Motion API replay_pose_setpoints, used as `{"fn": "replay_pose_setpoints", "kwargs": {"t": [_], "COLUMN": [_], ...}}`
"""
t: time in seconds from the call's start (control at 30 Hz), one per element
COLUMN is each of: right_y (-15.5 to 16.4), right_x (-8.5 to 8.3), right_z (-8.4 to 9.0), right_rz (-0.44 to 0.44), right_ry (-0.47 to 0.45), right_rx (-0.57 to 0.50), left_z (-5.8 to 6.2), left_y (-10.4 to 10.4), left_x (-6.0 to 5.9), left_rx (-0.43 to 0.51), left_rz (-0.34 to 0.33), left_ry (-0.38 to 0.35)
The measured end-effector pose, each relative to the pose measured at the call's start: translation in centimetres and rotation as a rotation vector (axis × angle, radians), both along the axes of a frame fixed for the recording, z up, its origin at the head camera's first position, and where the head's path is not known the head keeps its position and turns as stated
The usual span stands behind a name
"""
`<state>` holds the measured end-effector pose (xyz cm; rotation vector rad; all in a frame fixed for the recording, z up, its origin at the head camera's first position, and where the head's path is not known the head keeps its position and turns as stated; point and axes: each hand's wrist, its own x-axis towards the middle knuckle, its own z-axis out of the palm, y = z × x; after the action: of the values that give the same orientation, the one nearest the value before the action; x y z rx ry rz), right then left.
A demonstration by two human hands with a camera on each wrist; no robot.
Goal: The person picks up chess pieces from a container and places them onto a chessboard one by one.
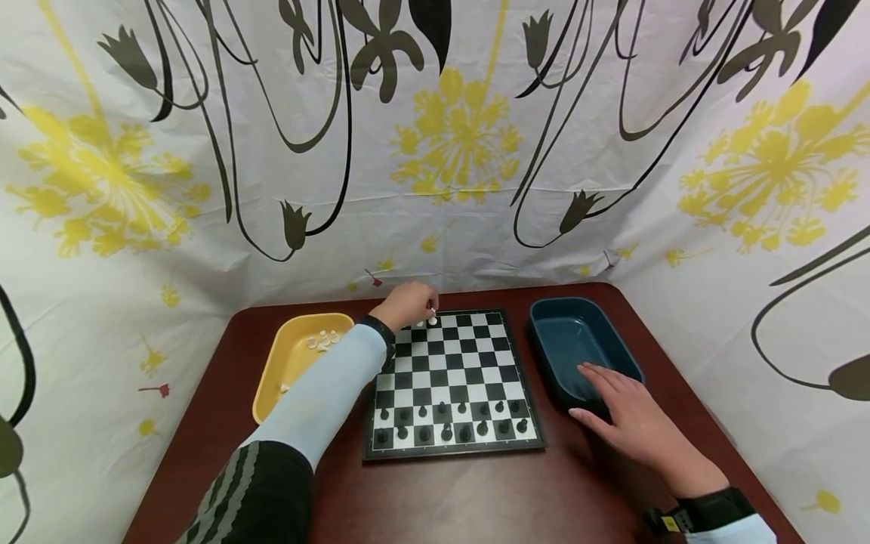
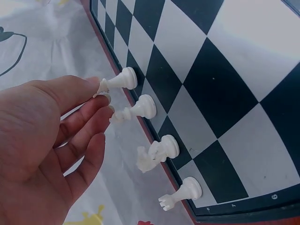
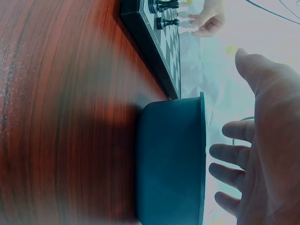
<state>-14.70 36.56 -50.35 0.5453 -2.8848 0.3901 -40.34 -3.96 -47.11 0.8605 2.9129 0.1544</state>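
Black's two rows are already set up on the near side of the chessboard (image 1: 451,381). Only four white pieces are stood on the far row so far, and the fourth white piece (image 2: 117,82) is pinched by the left hand (image 1: 406,304). More whites are left in the yellow tray (image 1: 288,363). The right hand (image 1: 628,415) is spread flat over the blue tray (image 1: 578,340), gripping nothing. Faint "7" and "6" are printed on the board edge.

The chessboard (image 1: 454,381) sits mid-table (image 1: 476,499). One tray (image 1: 288,363) lies just left of it. Another tray (image 1: 578,340) lies just right.
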Motion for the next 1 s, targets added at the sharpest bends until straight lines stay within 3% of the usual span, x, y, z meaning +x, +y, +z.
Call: {"fn": "replay_pose_setpoints", "kwargs": {"t": [0.5,0.6,0.8,1.0], "right_y": [-0.3,-0.3,-0.3,-0.4], "right_x": [-0.2,-0.2,-0.3,-0.5], "right_z": [0.0,0.0,0.0,0.1], "right_rz": [0.017,0.021,0.024,0.026], "right_ry": [-0.016,-0.017,-0.021,-0.014], "right_rx": [-0.008,-0.010,-0.015,-0.019], "left_z": [-0.4,0.0,2.2,3.4], "left_y": [-1.1,-1.6,-4.1,-9.1], "left_x": [-0.3,-0.1,1.7,3.9], "left_rx": [0.032,0.050,0.076,0.097], "left_rz": [0.015,0.021,0.036,0.053], "left_ry": [-0.060,-0.054,0.001,0.045]}}
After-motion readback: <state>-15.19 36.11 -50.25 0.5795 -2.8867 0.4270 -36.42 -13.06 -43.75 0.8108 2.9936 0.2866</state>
